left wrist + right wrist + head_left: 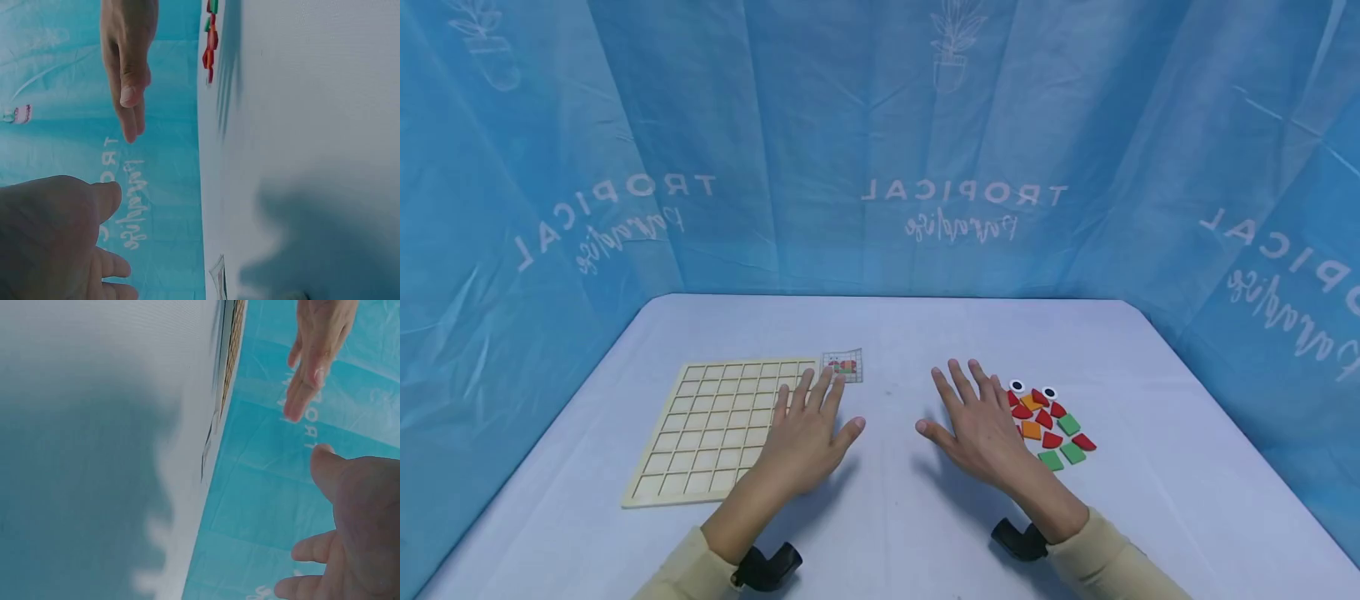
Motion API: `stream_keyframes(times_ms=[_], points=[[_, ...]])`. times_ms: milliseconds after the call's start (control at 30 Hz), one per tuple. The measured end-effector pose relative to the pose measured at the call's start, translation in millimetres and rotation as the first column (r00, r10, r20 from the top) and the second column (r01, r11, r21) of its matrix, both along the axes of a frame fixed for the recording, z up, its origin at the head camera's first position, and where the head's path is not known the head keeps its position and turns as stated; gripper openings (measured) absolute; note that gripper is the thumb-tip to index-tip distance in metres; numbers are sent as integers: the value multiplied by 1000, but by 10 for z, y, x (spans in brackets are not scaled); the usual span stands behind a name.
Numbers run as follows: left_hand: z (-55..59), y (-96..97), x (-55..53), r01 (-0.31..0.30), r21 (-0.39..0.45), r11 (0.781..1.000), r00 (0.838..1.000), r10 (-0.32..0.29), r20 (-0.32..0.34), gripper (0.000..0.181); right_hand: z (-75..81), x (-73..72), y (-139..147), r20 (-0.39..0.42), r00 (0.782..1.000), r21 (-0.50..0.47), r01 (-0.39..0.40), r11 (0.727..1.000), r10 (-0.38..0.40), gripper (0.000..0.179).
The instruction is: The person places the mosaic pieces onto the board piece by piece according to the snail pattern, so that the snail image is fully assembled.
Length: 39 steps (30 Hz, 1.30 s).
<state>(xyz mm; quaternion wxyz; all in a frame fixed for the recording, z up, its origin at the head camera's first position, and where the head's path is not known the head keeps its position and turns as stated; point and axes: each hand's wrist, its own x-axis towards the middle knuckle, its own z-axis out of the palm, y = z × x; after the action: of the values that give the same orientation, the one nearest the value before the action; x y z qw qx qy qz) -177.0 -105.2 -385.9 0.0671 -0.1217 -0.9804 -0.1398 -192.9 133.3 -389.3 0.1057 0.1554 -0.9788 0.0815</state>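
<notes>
My left hand [803, 437] hovers over the right edge of a pale wooden grid board [700, 433], its fingers spread and straight, with nothing held. The board's squares that show hold no pieces. Just beyond my left fingertips lies a small pattern card [848, 367] with a coloured picture on a grid. My right hand [981, 429] is also spread above the table, left of a cluster of flat pieces, and holds nothing. Among these are red quarter-round pieces [1052, 440], orange squares [1031, 430], green squares [1072, 452] and two white eye discs [1049, 393]. My right hand hides part of the cluster.
A white cloth covers the table [887, 533]. Blue printed curtains [865, 150] stand behind it and along both sides. Black curved mounts [769, 568] sit at both wrists, by the beige sleeves.
</notes>
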Motion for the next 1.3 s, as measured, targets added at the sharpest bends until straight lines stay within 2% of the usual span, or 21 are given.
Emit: stream_keyframes(times_ms=[367, 600, 733, 1067, 1300], points=[[26, -160, -2, -6, 36, 999, 1000, 7, -22, 71, 18, -60, -53, -7, 999, -77, -42, 996, 41, 79], [32, -273, 4, 0, 108, 994, 999, 4, -37, 69, 18, -140, -108, 17, 997, -138, -69, 988, 72, 75], [28, -358, 1, -9, 146, 989, 1000, 12, -18, 69, 6, -189, -143, 33, 996, -171, -80, 982, 87, 72], [6, -607, -26, -8, 216, 976, 999, 17, -41, 63, -41, -388, -311, 54, 989, -245, -119, 962, 136, 63], [-4, -836, -45, -14, 283, 959, 999, 26, -39, 61, -63, -550, -457, 66, 982, -257, -153, 954, 175, 58]])
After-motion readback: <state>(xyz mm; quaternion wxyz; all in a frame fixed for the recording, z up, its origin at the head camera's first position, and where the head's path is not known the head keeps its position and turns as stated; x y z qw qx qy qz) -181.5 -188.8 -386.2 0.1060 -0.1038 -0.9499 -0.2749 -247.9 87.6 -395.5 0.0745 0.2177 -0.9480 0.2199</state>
